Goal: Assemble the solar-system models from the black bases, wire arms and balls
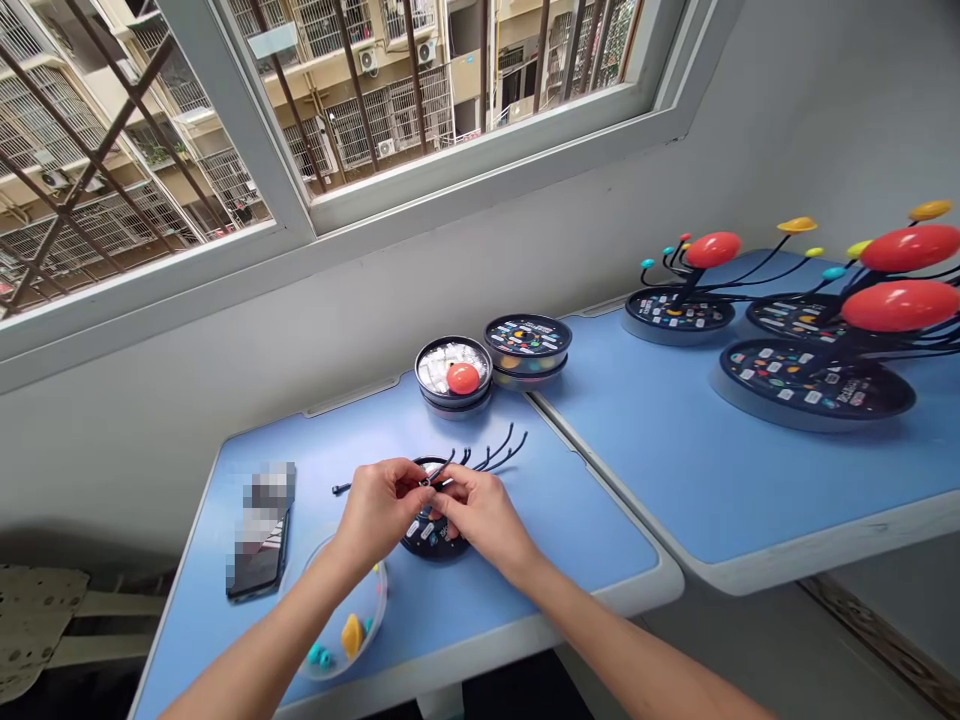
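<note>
My left hand (375, 510) and my right hand (484, 515) meet over a round black base (433, 547) printed with small coloured planets and white labels. The fingertips of both are pinched around the thin black rods of a planet model. Several curved rods (504, 455) fan out to the upper right beyond my right hand, and one rod end (341, 490) sticks out to the left. My fingers hide the spot where the rods join. Below my left forearm stands a clear plastic bowl (384, 600) holding a yellow ringed ball (352, 636) and small teal balls (319, 655).
A phone (259, 565) lies at the left. Behind my hands sit an open round tin (435, 385) with a red ball (463, 378) and a stack of printed round bases (528, 340). Assembled planet models (817, 385) with red balls stand on the right table (637, 420). A seam separates the tables.
</note>
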`<action>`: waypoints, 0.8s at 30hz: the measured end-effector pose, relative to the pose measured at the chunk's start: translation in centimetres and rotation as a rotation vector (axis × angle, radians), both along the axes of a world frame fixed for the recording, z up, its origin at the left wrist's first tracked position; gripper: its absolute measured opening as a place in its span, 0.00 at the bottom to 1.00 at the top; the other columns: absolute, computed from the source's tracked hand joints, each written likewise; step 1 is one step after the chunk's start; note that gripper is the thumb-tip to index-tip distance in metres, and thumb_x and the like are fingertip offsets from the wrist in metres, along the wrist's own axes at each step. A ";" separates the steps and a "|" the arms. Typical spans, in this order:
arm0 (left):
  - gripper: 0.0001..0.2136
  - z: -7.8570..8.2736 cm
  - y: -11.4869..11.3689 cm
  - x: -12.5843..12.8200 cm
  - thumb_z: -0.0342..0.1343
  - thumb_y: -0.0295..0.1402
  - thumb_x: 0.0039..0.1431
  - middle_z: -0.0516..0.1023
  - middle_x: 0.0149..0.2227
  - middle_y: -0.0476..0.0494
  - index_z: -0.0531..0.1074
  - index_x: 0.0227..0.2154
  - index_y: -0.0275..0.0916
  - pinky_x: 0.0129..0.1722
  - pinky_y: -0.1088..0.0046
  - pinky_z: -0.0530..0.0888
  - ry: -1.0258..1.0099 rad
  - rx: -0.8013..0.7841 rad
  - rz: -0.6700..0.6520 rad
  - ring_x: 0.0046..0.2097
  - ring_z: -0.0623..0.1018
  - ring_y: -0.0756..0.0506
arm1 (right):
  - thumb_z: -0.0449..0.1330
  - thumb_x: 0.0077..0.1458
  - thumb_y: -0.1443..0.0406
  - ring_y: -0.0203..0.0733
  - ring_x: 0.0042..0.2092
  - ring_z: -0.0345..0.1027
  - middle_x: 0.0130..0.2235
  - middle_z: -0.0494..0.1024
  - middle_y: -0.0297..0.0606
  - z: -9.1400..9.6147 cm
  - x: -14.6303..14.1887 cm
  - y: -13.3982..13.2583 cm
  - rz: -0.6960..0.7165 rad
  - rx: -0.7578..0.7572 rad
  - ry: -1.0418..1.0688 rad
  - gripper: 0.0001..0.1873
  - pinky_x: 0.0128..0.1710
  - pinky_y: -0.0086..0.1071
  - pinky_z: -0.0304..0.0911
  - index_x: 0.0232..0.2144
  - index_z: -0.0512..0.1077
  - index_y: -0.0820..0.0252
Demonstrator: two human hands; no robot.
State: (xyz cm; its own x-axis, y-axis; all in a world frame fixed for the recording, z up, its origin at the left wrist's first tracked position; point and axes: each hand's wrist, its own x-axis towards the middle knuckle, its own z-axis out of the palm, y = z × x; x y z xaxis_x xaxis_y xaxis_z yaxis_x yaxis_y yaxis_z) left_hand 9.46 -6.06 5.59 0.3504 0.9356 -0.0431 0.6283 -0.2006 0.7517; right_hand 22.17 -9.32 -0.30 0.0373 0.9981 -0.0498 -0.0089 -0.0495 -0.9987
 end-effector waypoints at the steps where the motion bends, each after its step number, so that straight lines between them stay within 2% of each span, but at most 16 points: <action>1: 0.04 0.0 0.0 0.0 0.55 0.28 0.45 0.75 0.20 0.48 0.74 0.23 0.37 0.24 0.76 0.66 0.006 -0.022 0.003 0.24 0.72 0.49 | 0.58 0.47 0.62 0.29 0.15 0.59 0.18 0.70 0.28 0.0 0.0 0.0 -0.003 0.001 -0.005 0.07 0.15 0.23 0.56 0.27 0.69 0.61; 6: 0.03 -0.1 0.1 0.1 0.56 0.28 0.43 0.75 0.21 0.48 0.74 0.23 0.35 0.24 0.76 0.65 0.020 -0.061 0.016 0.24 0.71 0.49 | 0.57 0.47 0.61 0.31 0.16 0.61 0.18 0.71 0.29 0.0 -0.2 -0.1 -0.013 -0.013 -0.047 0.08 0.16 0.24 0.59 0.29 0.69 0.60; 9: 0.04 -0.6 0.2 -0.1 0.56 0.29 0.43 0.76 0.22 0.47 0.74 0.23 0.35 0.25 0.76 0.66 -0.016 -0.078 0.038 0.25 0.71 0.49 | 0.55 0.49 0.64 0.33 0.17 0.63 0.19 0.72 0.28 -0.1 -0.4 -0.7 -0.083 -0.004 -0.123 0.14 0.18 0.26 0.61 0.40 0.68 0.61; 12: 0.05 -1.3 0.1 -0.3 0.57 0.30 0.43 0.75 0.21 0.47 0.74 0.25 0.35 0.25 0.75 0.66 -0.076 -0.119 0.055 0.25 0.71 0.49 | 0.52 0.50 0.66 0.36 0.19 0.66 0.20 0.74 0.28 -0.7 -0.5 -1.6 -0.199 0.089 -0.250 0.18 0.22 0.28 0.63 0.46 0.64 0.62; 17: 0.04 -2.0 0.1 -0.5 0.57 0.28 0.42 0.76 0.23 0.48 0.74 0.24 0.35 0.27 0.75 0.67 -0.162 -0.144 0.062 0.26 0.71 0.49 | 0.48 0.55 0.68 0.38 0.22 0.70 0.21 0.75 0.30 -2.0 -0.3 -3.1 -0.276 0.310 -0.439 0.17 0.25 0.30 0.65 0.48 0.60 0.62; 21: 0.03 -2.1 0.2 -0.4 0.57 0.26 0.41 0.75 0.21 0.50 0.73 0.23 0.36 0.26 0.76 0.67 -0.214 -0.187 0.076 0.25 0.71 0.50 | 0.49 0.56 0.69 0.38 0.25 0.73 0.24 0.77 0.33 -2.2 0.2 -3.4 -0.375 0.505 -0.500 0.11 0.27 0.28 0.67 0.44 0.60 0.59; 24: 0.03 -2.3 0.2 -0.1 0.57 0.25 0.42 0.75 0.21 0.50 0.74 0.23 0.36 0.27 0.76 0.67 -0.217 -0.189 0.067 0.26 0.72 0.50 | 0.49 0.56 0.68 0.37 0.24 0.72 0.24 0.77 0.32 -1.9 0.6 -3.5 -0.391 0.507 -0.491 0.09 0.26 0.27 0.67 0.41 0.60 0.58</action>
State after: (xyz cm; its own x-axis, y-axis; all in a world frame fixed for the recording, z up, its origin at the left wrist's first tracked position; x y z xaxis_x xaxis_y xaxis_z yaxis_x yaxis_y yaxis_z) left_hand 9.31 -5.87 3.33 0.3083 0.9395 -0.1494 0.4559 -0.0081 0.8900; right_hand 22.81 -12.80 -2.23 0.2886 0.8050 0.5183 0.5139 0.3265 -0.7933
